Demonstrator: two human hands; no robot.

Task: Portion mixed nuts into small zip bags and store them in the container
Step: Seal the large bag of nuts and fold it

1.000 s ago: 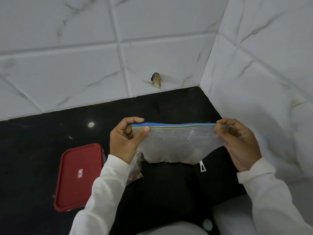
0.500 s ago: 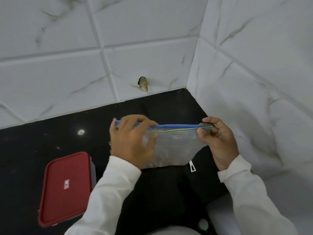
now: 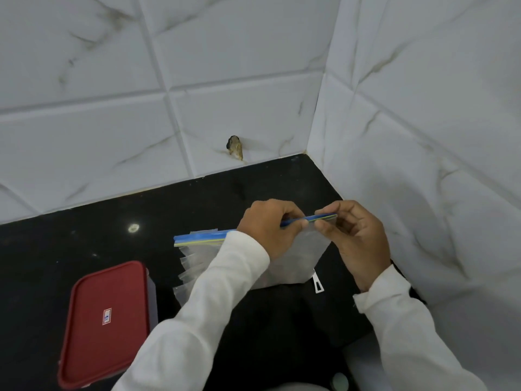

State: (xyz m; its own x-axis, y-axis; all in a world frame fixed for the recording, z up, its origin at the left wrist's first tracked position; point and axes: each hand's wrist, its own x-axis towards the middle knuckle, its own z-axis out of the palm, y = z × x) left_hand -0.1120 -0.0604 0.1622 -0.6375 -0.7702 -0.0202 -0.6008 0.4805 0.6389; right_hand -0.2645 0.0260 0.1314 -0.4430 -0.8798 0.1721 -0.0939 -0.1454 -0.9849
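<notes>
The clear zip bag (image 3: pixel 298 258) is held over the black countertop (image 3: pixel 84 235), near its rear right corner. The left hand (image 3: pixel 267 227) pinches the bag's blue zip strip (image 3: pixel 200 238) with curled fingers and thumb. The right hand (image 3: pixel 358 238) pinches the strip's right end, just beside the left hand. The red-lidded container (image 3: pixel 107 323) stands closed toward the countertop's front left edge.
</notes>
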